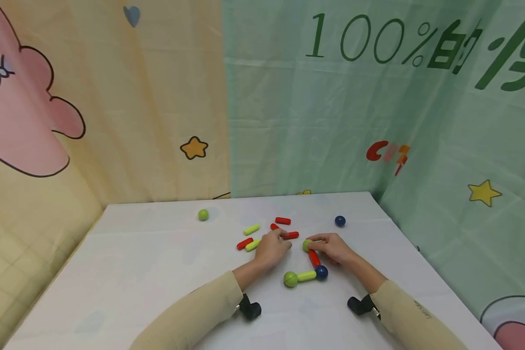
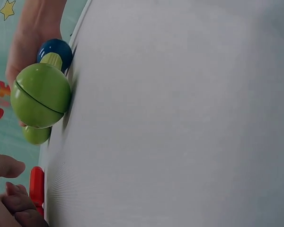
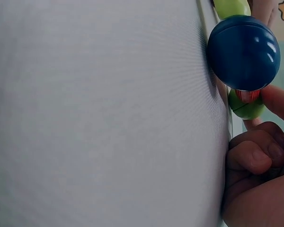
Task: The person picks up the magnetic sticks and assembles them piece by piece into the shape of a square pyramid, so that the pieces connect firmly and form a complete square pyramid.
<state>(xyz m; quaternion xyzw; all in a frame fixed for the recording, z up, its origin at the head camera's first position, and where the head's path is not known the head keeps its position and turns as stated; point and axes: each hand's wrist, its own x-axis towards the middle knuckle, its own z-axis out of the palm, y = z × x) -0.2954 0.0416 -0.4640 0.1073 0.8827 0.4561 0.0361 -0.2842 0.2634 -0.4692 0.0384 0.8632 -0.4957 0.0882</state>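
Note:
Thumb and fingers of the right hand [image 1: 334, 249] pinch a green ball [image 1: 307, 245] at the upper end of a red rod [image 1: 314, 258]. That rod runs down to a blue ball [image 1: 321, 272], which a yellow-green rod [image 1: 306, 276] joins to another green ball [image 1: 290, 279]. In the right wrist view the blue ball [image 3: 244, 53] stands in front of the red rod. The left hand [image 1: 272, 250] reaches over the loose rods, its fingers beside a red rod [image 1: 292, 235]. The left wrist view shows its fingers [image 2: 19, 201] partly bent near a red rod [image 2: 37, 186]; contact is unclear.
Around the left hand lie more red rods [image 1: 283, 220] and yellow-green rods [image 1: 251, 229]. A loose green ball [image 1: 203, 214] is at the back left of the white table [image 1: 127, 272], and a loose blue ball [image 1: 340, 221] at the back right. Printed curtains hang behind.

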